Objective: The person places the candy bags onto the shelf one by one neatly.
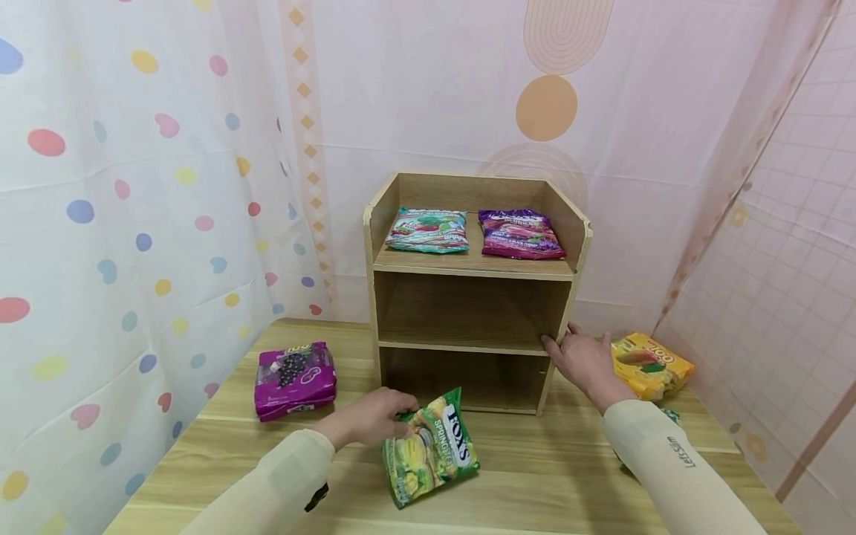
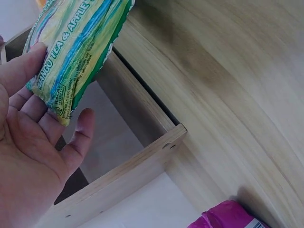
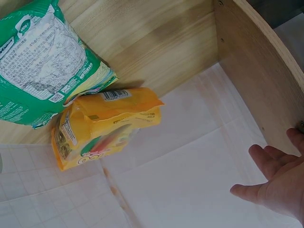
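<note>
My left hand (image 1: 374,417) pinches a green and yellow Fox's candy bag (image 1: 428,449) by its left edge, in front of the shelf's bottom compartment. In the left wrist view the thumb lies on the near face of the bag, with fingers behind it. My right hand (image 1: 585,360) touches the right side of a small wooden shelf (image 1: 476,348) with its fingertips and holds nothing. On the shelf's top board lie a teal candy bag (image 1: 428,230) and a purple berries candy bag (image 1: 520,234), side by side.
A purple grape-pictured bag (image 1: 296,380) lies on the table left of the shelf. To the right are a yellow mango-pictured bag (image 1: 650,364) and a green bag (image 3: 42,61), mostly hidden by my right forearm in the head view. Patterned curtains (image 1: 435,89) surround the table.
</note>
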Tool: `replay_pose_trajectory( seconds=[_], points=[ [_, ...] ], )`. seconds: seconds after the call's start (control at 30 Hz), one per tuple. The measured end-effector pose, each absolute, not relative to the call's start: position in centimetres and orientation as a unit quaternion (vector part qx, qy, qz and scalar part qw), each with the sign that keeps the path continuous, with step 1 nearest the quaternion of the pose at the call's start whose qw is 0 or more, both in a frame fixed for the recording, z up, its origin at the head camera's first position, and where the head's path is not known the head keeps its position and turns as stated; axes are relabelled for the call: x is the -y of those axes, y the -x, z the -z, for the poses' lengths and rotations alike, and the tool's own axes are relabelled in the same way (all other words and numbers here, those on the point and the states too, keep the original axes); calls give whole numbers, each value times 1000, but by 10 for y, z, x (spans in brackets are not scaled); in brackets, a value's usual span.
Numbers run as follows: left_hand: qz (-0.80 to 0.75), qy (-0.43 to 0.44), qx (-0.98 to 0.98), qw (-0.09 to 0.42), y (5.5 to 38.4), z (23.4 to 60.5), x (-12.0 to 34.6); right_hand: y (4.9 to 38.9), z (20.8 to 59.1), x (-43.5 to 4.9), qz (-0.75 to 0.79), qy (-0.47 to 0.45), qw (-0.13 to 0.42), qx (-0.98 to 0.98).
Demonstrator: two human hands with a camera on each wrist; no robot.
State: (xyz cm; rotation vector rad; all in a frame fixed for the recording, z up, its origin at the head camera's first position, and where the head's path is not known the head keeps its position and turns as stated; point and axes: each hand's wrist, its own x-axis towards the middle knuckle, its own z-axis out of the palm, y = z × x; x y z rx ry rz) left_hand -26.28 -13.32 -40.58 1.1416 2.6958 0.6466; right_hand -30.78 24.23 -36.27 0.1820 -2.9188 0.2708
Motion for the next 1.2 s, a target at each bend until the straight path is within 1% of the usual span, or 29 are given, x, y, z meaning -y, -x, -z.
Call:
replay_pose_trajectory(
  seconds=[0.17, 0.33, 0.7, 1.2],
  points=[
    [-241, -385, -888, 64, 265, 404, 133, 308, 363, -242, -89, -62, 103, 989],
    [-262, -372, -888, 60, 266, 403, 131, 308, 363, -242, -92, -61, 100, 989],
    [-282, -355, -891, 26, 265, 398, 131, 307, 362, -242, -92, -64, 107, 988],
    [-322, -337, -884, -9, 266, 396, 130, 308, 364, -243, -89, -62, 110, 988]
  ],
)
